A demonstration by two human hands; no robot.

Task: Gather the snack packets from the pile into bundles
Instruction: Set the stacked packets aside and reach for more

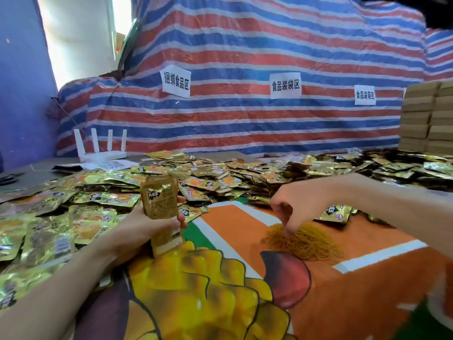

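A table covered by a printed cloth (343, 303) in orange, green and yellow carries a wide pile of gold snack packets (208, 173) across its left and far side, a loose heap of tan rubber bands (308, 244) at front right, and a white four-antenna router (100, 153) beside a paper sheet (115, 165) at far left.

Glossy foil snack packets (103, 197) lie on matt printed cloth (343, 290) beside thin rubber bands (306, 244).

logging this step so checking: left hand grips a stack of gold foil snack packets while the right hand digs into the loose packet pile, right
Not quite: in the head view the left hand does grip the stack of gold foil snack packets, but the right hand pinches into the heap of thin yellow rubber bands, not the packet pile.
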